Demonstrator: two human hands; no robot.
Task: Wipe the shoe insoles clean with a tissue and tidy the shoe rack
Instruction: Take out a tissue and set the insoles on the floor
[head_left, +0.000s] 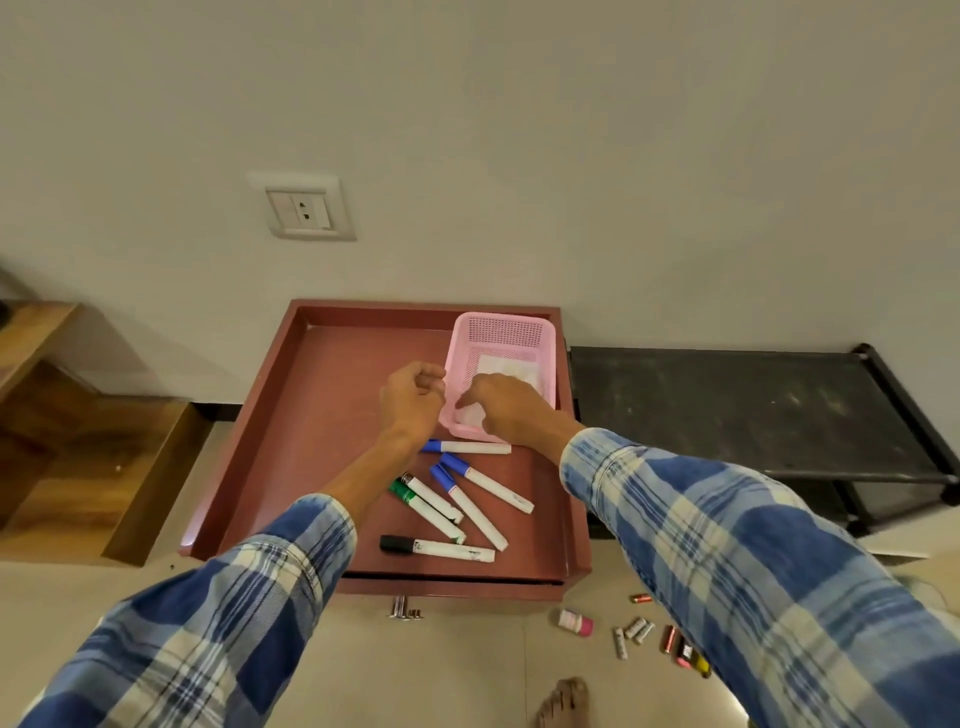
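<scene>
The tissue lies flat in the pink basket, its near end right under the right hand, whose fingers dip onto it; pinched or just touched, I can't tell. The left hand is curled against the basket's left rim, grip unclear. The markers below both wrists carry print too small to read.

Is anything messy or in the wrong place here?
Yes. Several batteries lie scattered on the floor, next to a small pink-capped bottle tipped on its side. On the red cabinet top, the markers lie loose, pointing in different directions.
</scene>
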